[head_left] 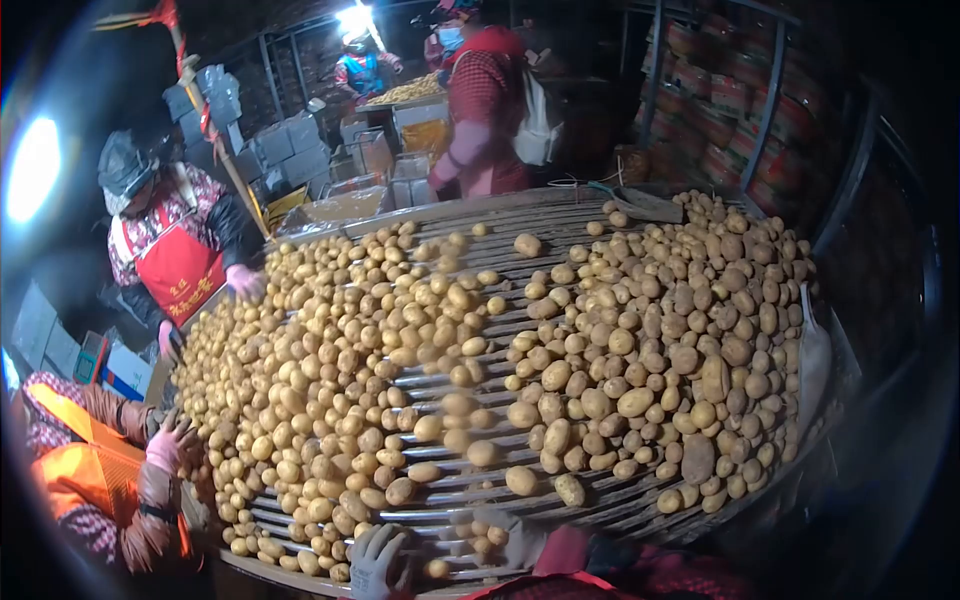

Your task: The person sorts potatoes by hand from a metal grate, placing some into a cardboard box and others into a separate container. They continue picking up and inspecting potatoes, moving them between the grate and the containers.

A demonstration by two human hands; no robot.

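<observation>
At the near edge of a sorting table with metal rollers [440,385], my left hand [378,562] wears a grey glove. Its fingers are stretched out, close to several potatoes [345,520]. My right hand [518,543], also gloved and blurred by motion, reaches in from the right above the rollers. A few small potatoes [487,537] lie right at its fingers; whether it grips any of them I cannot tell. A single potato [437,568] sits between the two hands.
A large potato heap [690,340] covers the right side; a spread of potatoes [320,390] fills the left. Two people work at the left edge, one in a red apron [182,270], one in an orange vest [90,470]. A metal scoop [645,204] lies at the far edge.
</observation>
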